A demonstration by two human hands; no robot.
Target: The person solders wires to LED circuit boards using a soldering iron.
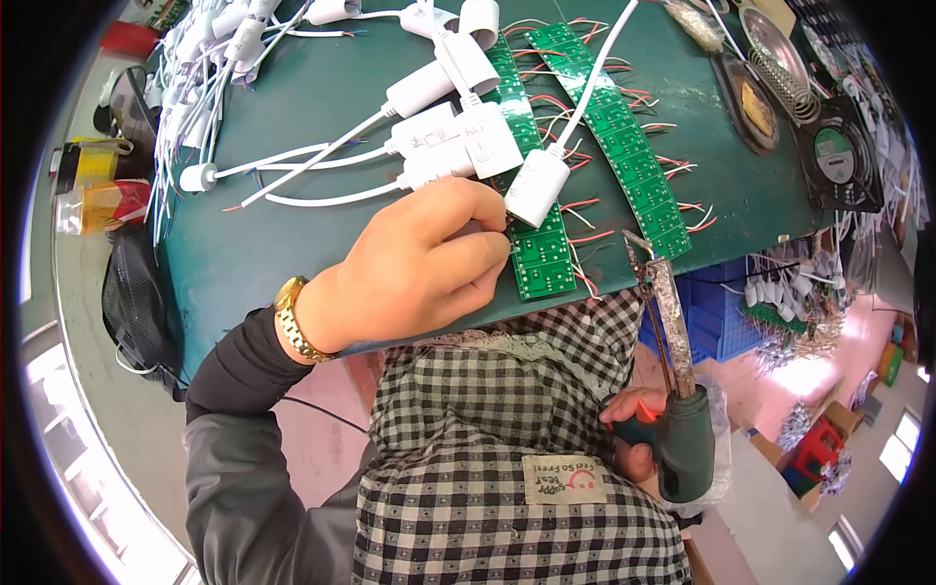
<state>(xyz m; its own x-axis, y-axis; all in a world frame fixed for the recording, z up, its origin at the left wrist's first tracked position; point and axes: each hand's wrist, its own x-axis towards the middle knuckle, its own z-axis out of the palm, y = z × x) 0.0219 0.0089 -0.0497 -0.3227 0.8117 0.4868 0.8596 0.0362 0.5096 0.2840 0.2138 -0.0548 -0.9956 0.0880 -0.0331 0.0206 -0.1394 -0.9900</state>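
Left grip [419,258] pinched, holding white housing [538,188]

An electronics assembly workshop, strips of green circuit boards [614,138] just right of the left fingers [476,265], a soldering iron [685,414] farther right and nearer the body, bundled white cables [234,44] beyond to the left, a small fan [835,158] far right

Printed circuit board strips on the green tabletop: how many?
2: one beside the left hand, partly covered by white plastic housings; another to its right. More may be hidden under the housings.
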